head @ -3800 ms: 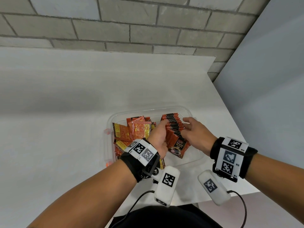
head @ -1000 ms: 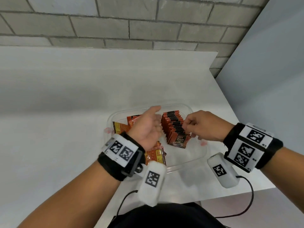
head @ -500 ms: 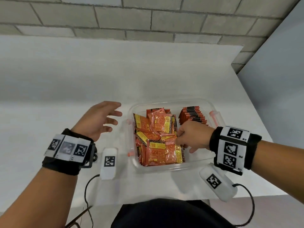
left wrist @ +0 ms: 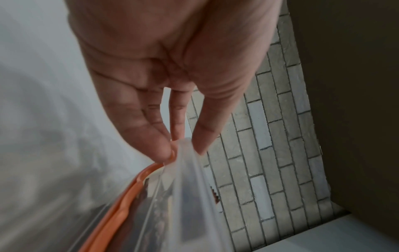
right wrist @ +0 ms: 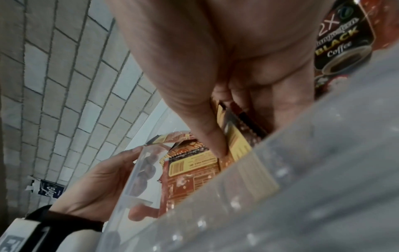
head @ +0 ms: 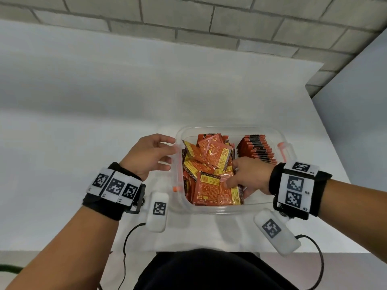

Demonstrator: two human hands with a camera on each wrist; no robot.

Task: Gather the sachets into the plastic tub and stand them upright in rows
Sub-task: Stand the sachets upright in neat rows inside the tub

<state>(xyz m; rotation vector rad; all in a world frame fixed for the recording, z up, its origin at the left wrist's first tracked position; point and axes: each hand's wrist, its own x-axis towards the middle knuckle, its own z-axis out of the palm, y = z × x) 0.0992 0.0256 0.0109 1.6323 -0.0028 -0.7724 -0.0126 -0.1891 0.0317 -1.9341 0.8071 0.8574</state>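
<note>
A: What is the left hand (head: 149, 154) doing?

B: It is at the left wall of the plastic tub (head: 226, 208), thumb on one side of the rim and fingers on the other, lightly pinching the clear edge. The left wrist view shows the fingertips (left wrist: 161, 150) closing on that rim beside its orange seal.

A: And the right hand (head: 249, 176)?

B: It is down inside the tub, fingers curled into the loose sachets (head: 209, 164). The right wrist view shows the thumb (right wrist: 212, 136) pressed against the face of one packet with the fingers behind it, so it appears to grip a sachet or a few; how many I cannot tell.

A: Where are the sachets relative to the hands?

B: The jumbled pile lies between the two hands, filling the left part of the tub. Just beyond the right hand, an upright row of sachets (head: 257, 149) stands along the tub's right side. The tub sits on the white table (head: 83, 122), near its front edge.
</note>
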